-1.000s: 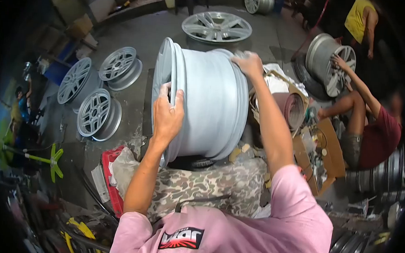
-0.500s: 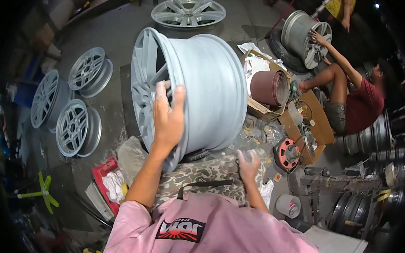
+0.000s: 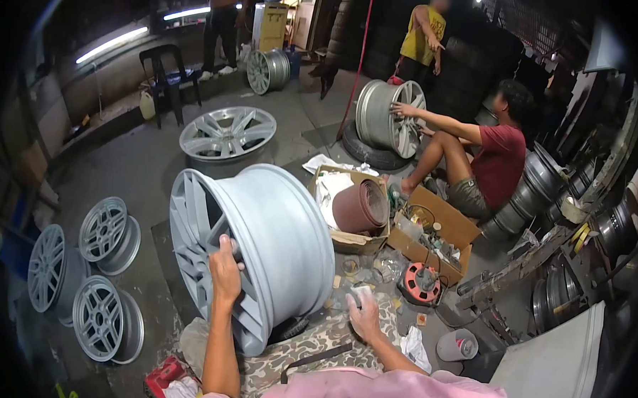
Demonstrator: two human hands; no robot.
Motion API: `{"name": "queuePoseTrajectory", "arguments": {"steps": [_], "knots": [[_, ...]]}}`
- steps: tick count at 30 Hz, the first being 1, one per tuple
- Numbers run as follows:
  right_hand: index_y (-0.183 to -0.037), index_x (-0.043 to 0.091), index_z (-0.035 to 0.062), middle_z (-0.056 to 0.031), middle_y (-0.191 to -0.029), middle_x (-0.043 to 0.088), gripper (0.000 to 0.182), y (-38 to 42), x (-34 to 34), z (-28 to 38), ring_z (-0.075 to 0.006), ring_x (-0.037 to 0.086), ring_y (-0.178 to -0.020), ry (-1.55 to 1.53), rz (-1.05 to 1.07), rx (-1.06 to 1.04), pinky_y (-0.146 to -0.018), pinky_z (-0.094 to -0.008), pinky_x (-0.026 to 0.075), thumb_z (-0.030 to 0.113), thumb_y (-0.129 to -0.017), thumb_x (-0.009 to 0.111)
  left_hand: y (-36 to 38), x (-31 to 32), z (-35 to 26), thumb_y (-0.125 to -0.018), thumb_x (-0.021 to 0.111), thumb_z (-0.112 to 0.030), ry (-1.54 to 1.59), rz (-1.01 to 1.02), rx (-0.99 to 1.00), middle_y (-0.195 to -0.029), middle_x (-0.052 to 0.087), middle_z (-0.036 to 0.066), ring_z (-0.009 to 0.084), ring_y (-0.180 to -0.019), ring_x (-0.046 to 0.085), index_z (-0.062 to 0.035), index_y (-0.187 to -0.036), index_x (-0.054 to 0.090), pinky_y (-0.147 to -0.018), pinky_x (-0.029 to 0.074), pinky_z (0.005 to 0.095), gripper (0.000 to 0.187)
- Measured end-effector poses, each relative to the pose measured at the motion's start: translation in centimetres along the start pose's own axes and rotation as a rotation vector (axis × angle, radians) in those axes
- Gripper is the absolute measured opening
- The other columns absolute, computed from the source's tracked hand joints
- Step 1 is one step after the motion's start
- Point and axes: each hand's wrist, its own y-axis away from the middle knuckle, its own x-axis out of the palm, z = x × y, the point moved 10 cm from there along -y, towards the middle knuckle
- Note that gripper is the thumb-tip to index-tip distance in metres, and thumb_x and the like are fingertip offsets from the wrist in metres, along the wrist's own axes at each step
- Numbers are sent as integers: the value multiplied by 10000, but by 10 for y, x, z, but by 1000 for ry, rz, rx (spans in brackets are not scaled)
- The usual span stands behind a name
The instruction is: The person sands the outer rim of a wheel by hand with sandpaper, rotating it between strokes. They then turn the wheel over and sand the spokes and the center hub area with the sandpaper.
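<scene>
A grey-primed car wheel rim [image 3: 282,233] stands on edge in front of me, its spoked face turned left. My left hand [image 3: 225,272] is closed around a spoke near the rim's front lip, thumb up. To the right of the barrel and apart from it, my right hand [image 3: 365,318] has its fingers bent around a small whitish piece [image 3: 361,293]. That piece is too small to identify. Below both hands lies camouflage cloth [image 3: 312,362] over my lap, with a dark strap across it.
Several spoked rims [image 3: 100,317] stand at left; a silver rim [image 3: 228,132] lies beyond. A carton [image 3: 353,243] holds a brown abrasive roll [image 3: 361,205]. Nearby are a tool box [image 3: 431,232] and red cable reel [image 3: 420,283]. A seated co-worker [image 3: 498,164] touches another rim [image 3: 379,116].
My view has tilted up, bringing the background people into sight. My left hand has closed around a spoke. My right fingers have gone from spread to bent around the whitish piece.
</scene>
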Motion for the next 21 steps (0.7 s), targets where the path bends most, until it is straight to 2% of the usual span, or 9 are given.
{"name": "queuePoseTrajectory", "arguments": {"steps": [3,5,6,11,14,21], "knots": [[-1122,689,-8,-181,-1059,575,220,-31,-17,28,-355,609,-981,-81,-94,-30,-864,-410,485,159,-984,648,0,0,-11,-1133,242,-478,19,4,28,-650,555,56,147,-600,514,76,-799,635,-528,511,291,757],[-1238,691,60,-165,-1083,553,262,-44,-23,50,-345,616,-988,-59,-72,-92,-848,-444,502,131,-995,626,-1,0,-6,-1133,241,-472,10,30,11,-660,574,67,154,-600,531,76,-808,648,-532,517,296,756],[-1279,699,88,-143,-1041,550,307,-45,-22,56,-315,607,-960,-63,-51,-114,-843,-420,501,112,-978,650,1,1,-8,-1132,240,-473,17,30,0,-666,581,68,153,-604,537,76,-811,651,-531,517,298,757],[-1266,733,104,-131,-1023,573,339,-28,-4,55,-295,608,-943,-82,-32,-120,-826,-402,507,82,-929,715,1,-1,-4,-1128,245,-485,10,-4,2,-672,600,67,148,-609,556,73,-825,665,-532,516,296,762],[-1248,745,102,-123,-1044,614,368,-19,-6,55,-290,617,-929,-108,-107,-147,-819,-396,519,51,-884,756,1,-1,-5,-1125,246,-499,15,-11,13,-661,590,66,147,-603,552,61,-802,652,-532,511,293,763],[-1246,749,121,-115,-1087,643,368,-31,-7,71,-291,620,-948,-86,-109,-254,-826,-392,523,64,-883,757,2,-2,-13,-1125,242,-511,-13,-27,24,-584,505,30,139,-549,493,16,-722,589,-515,449,299,749]]}}
